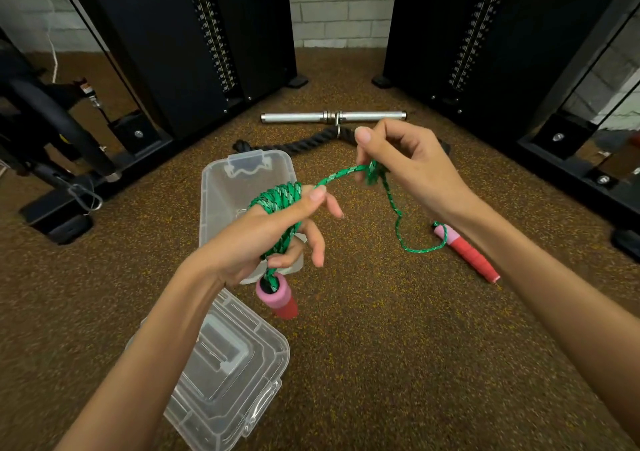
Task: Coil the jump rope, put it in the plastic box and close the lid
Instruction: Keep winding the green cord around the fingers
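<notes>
The clear lid (221, 374) lies on the floor closest to us. Past it, the left hand (270, 232) has green rope (280, 198) wound around it, and one pink handle (277, 295) hangs below. The right hand (405, 166) pinches the loose rope. The other handle (467, 251) lies on the floor. The open box (242, 180) sits behind the left hand.

A steel bar handle (333, 116) and black braided rope (304, 142) lie on speckled flooring (381, 346).
</notes>
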A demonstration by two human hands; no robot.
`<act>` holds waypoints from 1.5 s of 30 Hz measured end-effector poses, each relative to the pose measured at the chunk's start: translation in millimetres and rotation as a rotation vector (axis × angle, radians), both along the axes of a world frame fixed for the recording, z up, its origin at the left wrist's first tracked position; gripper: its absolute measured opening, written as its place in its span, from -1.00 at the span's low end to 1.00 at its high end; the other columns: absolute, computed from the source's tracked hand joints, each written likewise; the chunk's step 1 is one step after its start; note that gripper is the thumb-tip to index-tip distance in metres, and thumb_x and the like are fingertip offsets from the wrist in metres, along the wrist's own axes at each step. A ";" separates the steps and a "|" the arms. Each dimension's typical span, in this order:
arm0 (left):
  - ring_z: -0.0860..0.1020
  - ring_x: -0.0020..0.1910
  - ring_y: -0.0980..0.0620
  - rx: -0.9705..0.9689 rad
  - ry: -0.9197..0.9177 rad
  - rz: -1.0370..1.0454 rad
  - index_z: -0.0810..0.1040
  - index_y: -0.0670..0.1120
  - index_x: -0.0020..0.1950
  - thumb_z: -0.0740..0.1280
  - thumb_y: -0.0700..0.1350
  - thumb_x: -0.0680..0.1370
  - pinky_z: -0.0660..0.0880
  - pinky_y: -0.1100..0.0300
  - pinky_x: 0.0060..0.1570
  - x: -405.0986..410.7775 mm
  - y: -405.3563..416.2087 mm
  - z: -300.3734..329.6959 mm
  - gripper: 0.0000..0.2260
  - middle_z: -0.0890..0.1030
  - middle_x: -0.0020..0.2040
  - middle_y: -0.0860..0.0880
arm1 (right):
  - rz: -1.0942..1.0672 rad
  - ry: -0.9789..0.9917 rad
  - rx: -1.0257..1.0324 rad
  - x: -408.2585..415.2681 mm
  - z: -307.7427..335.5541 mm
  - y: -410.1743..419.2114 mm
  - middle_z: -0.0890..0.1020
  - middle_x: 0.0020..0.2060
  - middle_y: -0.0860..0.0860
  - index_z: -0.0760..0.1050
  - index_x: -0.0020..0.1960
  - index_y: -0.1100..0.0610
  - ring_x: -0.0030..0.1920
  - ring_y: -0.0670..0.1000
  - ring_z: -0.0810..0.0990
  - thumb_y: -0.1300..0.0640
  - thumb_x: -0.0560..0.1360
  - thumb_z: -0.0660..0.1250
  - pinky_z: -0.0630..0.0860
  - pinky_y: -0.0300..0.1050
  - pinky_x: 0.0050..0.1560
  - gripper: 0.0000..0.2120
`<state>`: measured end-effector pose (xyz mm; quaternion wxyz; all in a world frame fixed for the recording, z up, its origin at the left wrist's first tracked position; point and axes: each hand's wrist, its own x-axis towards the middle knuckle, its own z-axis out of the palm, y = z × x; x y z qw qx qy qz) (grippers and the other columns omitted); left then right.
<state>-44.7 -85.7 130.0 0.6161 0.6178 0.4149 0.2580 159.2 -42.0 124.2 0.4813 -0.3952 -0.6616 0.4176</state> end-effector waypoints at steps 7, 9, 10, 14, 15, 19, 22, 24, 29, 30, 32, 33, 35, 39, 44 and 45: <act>0.16 -0.65 0.15 -0.034 -0.096 0.126 0.50 -0.05 0.02 0.08 0.09 0.59 0.01 0.02 -0.33 -6.7 2.9 2.6 -0.71 0.46 -0.51 -0.04 | -0.010 -0.076 0.052 13.5 -11.8 -3.4 0.60 -0.29 0.12 0.47 -0.17 0.24 -0.21 0.09 0.57 -0.03 0.49 0.29 0.50 0.00 -0.09 -0.69; 0.14 -0.65 0.16 -0.041 -0.118 0.150 0.49 -0.04 0.02 0.07 0.09 0.61 0.01 0.07 -0.36 -7.7 4.1 3.4 -0.72 0.44 -0.52 -0.03 | 0.030 -0.107 0.052 19.3 -13.8 -6.0 0.59 -0.31 0.17 0.47 -0.16 0.25 -0.23 0.09 0.56 0.00 0.48 0.32 0.48 0.02 -0.11 -0.72; 0.14 -0.65 0.16 -0.041 -0.123 0.161 0.49 -0.03 0.01 0.07 0.09 0.61 0.01 0.07 -0.35 -8.5 4.6 3.4 -0.72 0.43 -0.52 -0.03 | 0.051 -0.110 0.045 22.3 -15.2 -6.8 0.58 -0.30 0.22 0.47 -0.16 0.26 -0.24 0.07 0.54 0.02 0.47 0.34 0.48 0.01 -0.12 -0.72; 0.12 -0.64 0.15 -0.042 -0.159 0.199 0.51 -0.01 -0.01 0.08 0.09 0.60 0.04 0.14 -0.40 -14.5 7.5 2.8 -0.73 0.41 -0.54 -0.01 | 0.059 -0.127 0.050 33.3 -24.6 -7.8 0.57 -0.22 0.24 0.49 -0.15 0.21 -0.19 0.12 0.53 0.08 0.43 0.40 0.48 -0.05 -0.08 -0.81; 0.11 -0.64 0.16 -0.042 -0.169 0.206 0.51 0.00 -0.02 0.09 0.10 0.59 0.04 0.15 -0.41 -15.8 8.1 2.5 -0.73 0.40 -0.54 0.00 | 0.048 -0.129 0.056 35.2 -28.7 -6.9 0.58 -0.19 0.25 0.50 -0.15 0.17 -0.15 0.19 0.54 0.09 0.43 0.41 0.49 -0.01 -0.04 -0.84; 0.11 -0.65 0.16 -0.043 -0.181 0.200 0.50 -0.02 -0.01 0.10 0.10 0.57 0.03 0.16 -0.43 -17.5 8.8 1.5 -0.73 0.39 -0.54 -0.01 | -0.001 -0.103 0.037 40.0 -43.3 -3.0 0.61 -0.13 0.21 0.50 -0.16 0.09 -0.01 0.20 0.57 0.01 0.40 0.44 0.47 -0.06 0.08 -0.82; 0.12 -0.65 0.16 -0.036 -0.169 0.167 0.49 -0.05 0.03 0.09 0.10 0.58 0.06 0.19 -0.46 -16.6 9.0 0.6 -0.71 0.40 -0.54 -0.02 | -0.035 -0.097 0.015 42.9 -52.8 0.1 0.61 -0.15 0.06 0.50 -0.16 0.12 0.01 0.14 0.58 -0.05 0.38 0.44 0.46 0.06 0.11 -0.75; 0.13 -0.65 0.16 -0.032 -0.167 0.158 0.49 -0.06 0.04 0.10 0.11 0.57 0.08 0.21 -0.48 -15.9 9.5 0.5 -0.70 0.40 -0.53 -0.02 | -0.054 -0.090 0.011 42.9 -59.7 1.3 0.62 -0.19 -0.08 0.51 -0.16 0.06 0.02 0.11 0.58 -0.05 0.38 0.45 0.46 0.14 0.14 -0.79; 0.12 -0.65 0.16 -0.042 -0.189 0.174 0.50 -0.05 0.02 0.10 0.11 0.58 0.12 0.26 -0.51 -13.4 10.5 -0.6 -0.71 0.39 -0.53 -0.02 | -0.171 -0.069 0.070 35.8 -67.9 -0.8 0.62 -0.18 -0.01 0.47 -0.16 0.17 0.00 -0.03 0.57 0.10 0.37 0.44 0.44 -0.09 0.13 -0.81; 0.12 -0.65 0.16 -0.046 -0.202 0.190 0.51 -0.04 0.00 0.10 0.10 0.59 0.12 0.28 -0.53 -13.6 11.1 -0.8 -0.71 0.39 -0.54 -0.02 | -0.193 -0.055 0.086 34.6 -67.7 -2.4 0.62 -0.18 0.00 0.46 -0.16 0.20 0.01 -0.07 0.56 0.14 0.37 0.44 0.43 -0.17 0.15 -0.81; 0.11 -0.65 0.16 -0.051 -0.218 0.217 0.52 -0.02 -0.03 0.09 0.10 0.60 0.07 0.26 -0.53 -14.8 12.3 -0.7 -0.71 0.37 -0.54 -0.02 | -0.220 -0.039 0.092 33.1 -67.2 -4.8 0.64 -0.18 0.00 0.46 -0.16 0.23 0.02 -0.15 0.57 0.21 0.38 0.46 0.40 -0.31 0.17 -0.82; 0.11 -0.65 0.17 -0.048 -0.211 0.221 0.52 -0.02 -0.03 0.09 0.10 0.60 0.06 0.25 -0.54 -15.2 12.7 -0.2 -0.71 0.37 -0.54 -0.02 | -0.224 -0.046 0.089 32.0 -66.0 -6.4 0.65 -0.18 -0.01 0.48 -0.12 0.23 0.01 -0.17 0.58 0.23 0.38 0.46 0.38 -0.34 0.18 -0.82; 0.11 -0.65 0.15 -0.029 -0.166 0.208 0.51 -0.04 0.00 0.09 0.10 0.60 0.08 0.26 -0.54 -15.0 12.9 1.1 -0.71 0.38 -0.53 -0.03 | -0.215 -0.118 0.086 29.5 -62.8 -8.0 0.67 -0.14 -0.06 0.51 0.09 0.14 0.04 -0.19 0.59 0.19 0.40 0.45 0.31 -0.24 0.30 -0.71; 0.12 -0.63 0.11 0.042 -0.042 0.126 0.51 -0.07 0.02 0.07 0.08 0.62 0.14 0.30 -0.55 -7.4 10.6 3.9 -0.69 0.41 -0.53 -0.03 | -0.101 -0.423 0.041 22.8 -56.4 -5.5 0.61 -0.09 -0.28 0.45 0.25 -0.26 0.09 -0.23 0.52 -0.11 0.44 0.33 0.21 0.29 0.37 -0.62; 0.13 -0.63 0.12 0.041 -0.044 0.083 0.52 -0.04 0.00 0.07 0.08 0.61 0.17 0.36 -0.59 -2.5 9.3 7.4 -0.70 0.41 -0.52 -0.04 | 0.187 -0.378 -0.218 7.9 -40.9 -8.1 0.63 0.05 -0.05 0.54 0.21 -0.02 0.10 -0.13 0.56 0.19 0.53 0.24 0.40 -0.05 0.31 -0.71; 0.13 -0.63 0.12 0.043 -0.040 0.078 0.52 -0.04 0.00 0.07 0.08 0.62 0.16 0.36 -0.58 -2.4 9.3 7.6 -0.70 0.41 -0.52 -0.04 | 0.252 -0.332 -0.266 5.3 -37.6 -9.5 0.64 0.06 0.00 0.54 0.20 0.09 0.14 -0.06 0.56 0.19 0.50 0.20 0.41 -0.13 0.26 -0.70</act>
